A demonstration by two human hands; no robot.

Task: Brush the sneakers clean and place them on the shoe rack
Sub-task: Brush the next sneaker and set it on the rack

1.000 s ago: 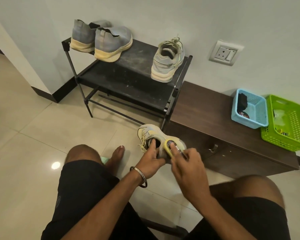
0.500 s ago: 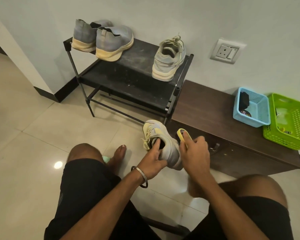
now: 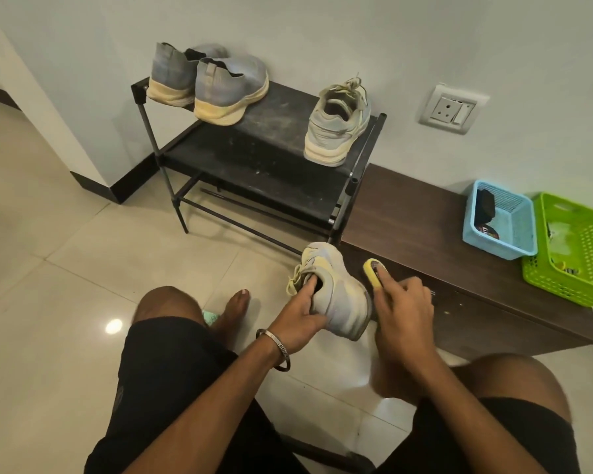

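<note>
Left hand grip clamped in sneaker collar, right hand grip clamped on half-hidden yellow brush

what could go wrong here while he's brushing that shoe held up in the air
The left hand holds the sneaker only by its collar, above the floor, so a hard stroke from the brush in the right hand might twist it out of that grip. Brushed-off dirt may also fall onto the wooden bench beside it.
</note>
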